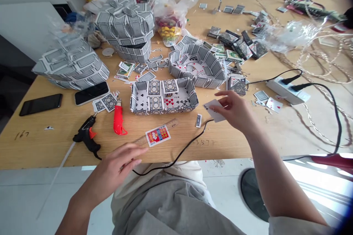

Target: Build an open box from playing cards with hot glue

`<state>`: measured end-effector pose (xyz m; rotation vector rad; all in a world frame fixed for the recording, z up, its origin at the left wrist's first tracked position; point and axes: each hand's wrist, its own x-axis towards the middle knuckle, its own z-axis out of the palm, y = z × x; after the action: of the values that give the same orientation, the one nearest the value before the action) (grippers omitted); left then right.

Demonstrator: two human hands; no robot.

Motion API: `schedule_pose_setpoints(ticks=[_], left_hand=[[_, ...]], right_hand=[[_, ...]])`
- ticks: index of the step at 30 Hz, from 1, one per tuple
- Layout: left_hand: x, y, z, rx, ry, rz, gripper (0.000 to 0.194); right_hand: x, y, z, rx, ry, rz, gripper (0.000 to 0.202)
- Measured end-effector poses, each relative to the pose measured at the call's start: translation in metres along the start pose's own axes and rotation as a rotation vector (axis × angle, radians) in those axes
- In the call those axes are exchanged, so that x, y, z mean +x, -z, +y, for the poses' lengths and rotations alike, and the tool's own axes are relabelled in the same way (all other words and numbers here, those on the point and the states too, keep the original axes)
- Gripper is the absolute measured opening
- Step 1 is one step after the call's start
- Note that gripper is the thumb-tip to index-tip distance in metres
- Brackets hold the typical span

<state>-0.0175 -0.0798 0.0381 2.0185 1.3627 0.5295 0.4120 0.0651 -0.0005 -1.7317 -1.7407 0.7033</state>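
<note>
Between the thumb and fingers of my right hand (231,112) is a playing card (216,115), held just right of a rectangular box made of playing cards (179,109). My left hand (117,167) hovers at the table's front edge with its fingers stretched out and nothing in them. Just beyond its fingertips, a red printed card (158,135) lies across a clear ruler (172,122). Farther left are a red utility knife (118,117) and a black hot glue gun (87,134). A small folded card strip (198,120) rests near the held card.
Behind the box stands a heart-shaped card tray (204,80). Lidded card boxes (125,25) stand at the back left, near two phones (92,93). A power strip (288,90) with black cables is at right. A black cord (183,150) crosses the table's front edge.
</note>
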Motion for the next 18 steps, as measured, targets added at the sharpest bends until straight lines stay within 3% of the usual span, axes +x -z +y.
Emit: schedule_pose_setpoints(ticks=[2,5,7,10,12,15,18], left_hand=[[0.012,0.003,0.006,-0.01,0.038,0.14,0.018],[0.041,0.01,0.014,0.01,0.148,0.345,0.033],[0.066,0.016,0.019,0.072,0.167,0.401,0.04],[0.106,0.02,0.022,0.296,0.13,0.361,0.034],[0.13,0.018,0.023,0.396,0.161,0.291,0.037],[0.154,0.011,0.02,0.44,0.28,0.166,0.045],[0.163,0.005,0.013,0.289,0.344,0.189,0.048]], right_hand=[[0.009,-0.008,-0.001,-0.119,0.103,0.127,0.038],[0.013,-0.022,-0.01,-0.259,0.305,0.282,0.03],[0.01,-0.033,-0.021,-0.288,0.392,0.34,0.022],[0.0,-0.049,-0.047,-0.188,0.487,0.404,0.014],[-0.007,-0.062,-0.068,-0.084,0.561,0.331,0.014],[-0.01,-0.081,-0.095,-0.039,0.615,0.073,0.013],[-0.006,-0.092,-0.111,-0.123,0.551,-0.119,0.022]])
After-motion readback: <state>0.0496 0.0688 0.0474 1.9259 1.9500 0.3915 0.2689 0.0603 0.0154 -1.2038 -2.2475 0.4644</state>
